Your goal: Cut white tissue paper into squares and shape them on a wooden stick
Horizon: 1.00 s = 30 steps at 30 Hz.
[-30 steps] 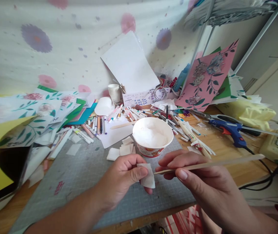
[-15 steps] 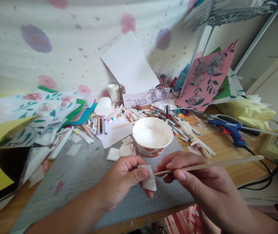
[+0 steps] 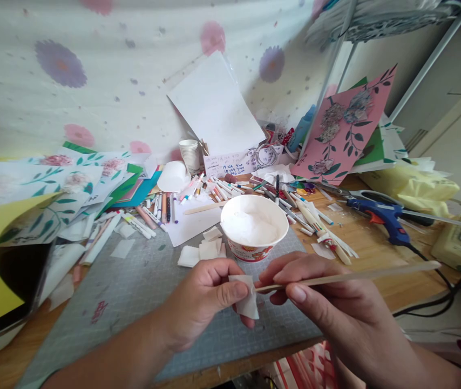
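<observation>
My left hand [image 3: 210, 294] pinches a small white paper square [image 3: 247, 305] between thumb and fingers. My right hand [image 3: 327, 297] is closed on a thin wooden stick [image 3: 360, 274], held nearly level. The stick's left tip meets the right edge of the square; its other end points out to the right. Just beyond both hands stands a white paper bowl [image 3: 255, 221] with a fluffy white substance inside and a red printed pattern on its side. A small pile of white squares [image 3: 211, 247] lies left of the bowl on the grey cutting mat [image 3: 141, 302].
Many marker pens [image 3: 226, 190] are strewn behind the bowl. At the right lie a blue glue gun [image 3: 384, 216] with a black cable and a pair of scissors [image 3: 370, 195]. Flower pictures on paper [image 3: 68, 200] crowd the left; a pink flower picture [image 3: 346, 129] leans at the right.
Both hands stay almost in place. The paper square has shifted very slightly against the stick's tip.
</observation>
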Tool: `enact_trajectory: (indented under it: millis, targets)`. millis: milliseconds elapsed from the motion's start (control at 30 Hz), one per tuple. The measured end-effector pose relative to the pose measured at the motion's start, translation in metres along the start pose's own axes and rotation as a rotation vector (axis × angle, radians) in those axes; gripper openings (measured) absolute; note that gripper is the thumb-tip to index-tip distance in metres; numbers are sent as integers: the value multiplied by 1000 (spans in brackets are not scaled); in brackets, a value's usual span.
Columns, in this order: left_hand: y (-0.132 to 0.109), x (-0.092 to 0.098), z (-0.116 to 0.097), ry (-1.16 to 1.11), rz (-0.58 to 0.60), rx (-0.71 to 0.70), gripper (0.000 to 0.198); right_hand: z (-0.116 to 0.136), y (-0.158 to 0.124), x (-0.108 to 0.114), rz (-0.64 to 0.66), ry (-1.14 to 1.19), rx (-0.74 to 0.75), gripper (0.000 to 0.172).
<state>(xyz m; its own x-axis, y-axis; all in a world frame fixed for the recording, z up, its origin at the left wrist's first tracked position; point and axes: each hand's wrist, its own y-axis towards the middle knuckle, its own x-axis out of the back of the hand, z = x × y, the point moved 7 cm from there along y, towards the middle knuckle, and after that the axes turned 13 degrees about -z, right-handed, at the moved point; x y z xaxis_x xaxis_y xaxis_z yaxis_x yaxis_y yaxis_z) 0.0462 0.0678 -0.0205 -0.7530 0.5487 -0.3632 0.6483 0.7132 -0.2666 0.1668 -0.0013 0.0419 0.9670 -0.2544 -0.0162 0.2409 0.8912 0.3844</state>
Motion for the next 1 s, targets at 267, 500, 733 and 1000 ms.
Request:
enact_trajectory:
  millis: [267,500,733,1000]
  targets:
    - [-1,-1,0,-15,36,-27,24,-5,-2,-1,7,33,-50,14]
    - [-1,-1,-1,-42,24,-23,25,-4,-2,1,11,38,-69,15]
    - [1,-1,-1,-53,25,-24,24,-6,-3,1,13,67,-88,16]
    - [0,-2,-2,-63,35,-18,25,-7,-3,0,19,43,-89,14]
